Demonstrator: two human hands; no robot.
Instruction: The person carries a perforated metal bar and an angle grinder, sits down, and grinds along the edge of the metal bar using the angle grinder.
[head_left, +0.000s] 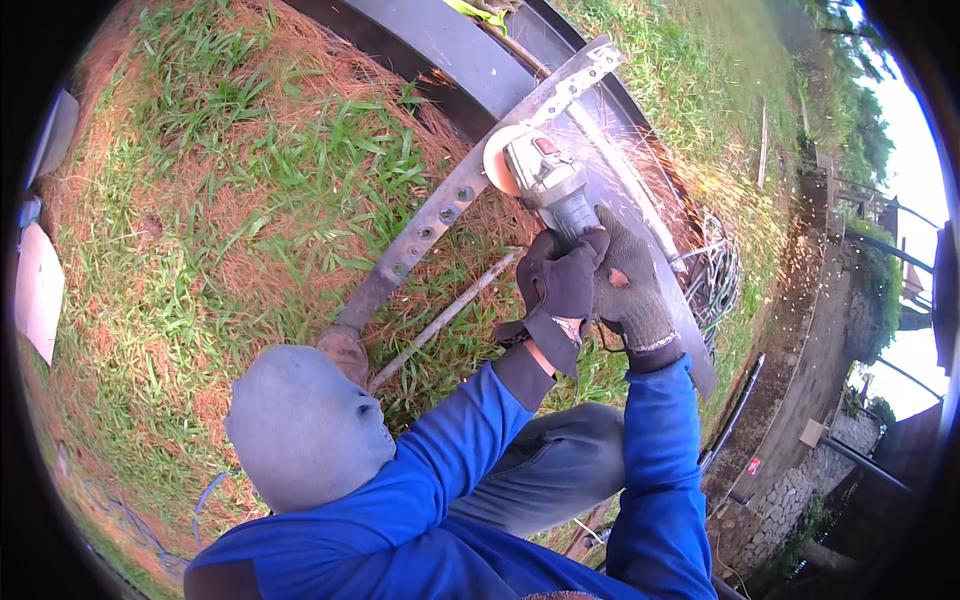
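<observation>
My left hand (562,285), in a dark glove, and my right hand (632,285), in a worn grey glove with a hole, are closed together round the rear body of an angle grinder (548,175). Its orange-tinged disc (503,160) is at the edge of a flat steel bar (440,212) with a row of punched holes. Orange sparks (735,190) spray to the right. The bar's far end lies over dark steel beams; its near end reaches a brown shoe-like shape (345,352). Where disc meets metal is partly hidden.
A dark steel beam (440,45) crosses the top. A thin rod (445,318) lies on grass and dry needles left of my hands. Tangled cables (715,275) lie to the right, near the sparks. A pale sheet (38,290) stands at the far left.
</observation>
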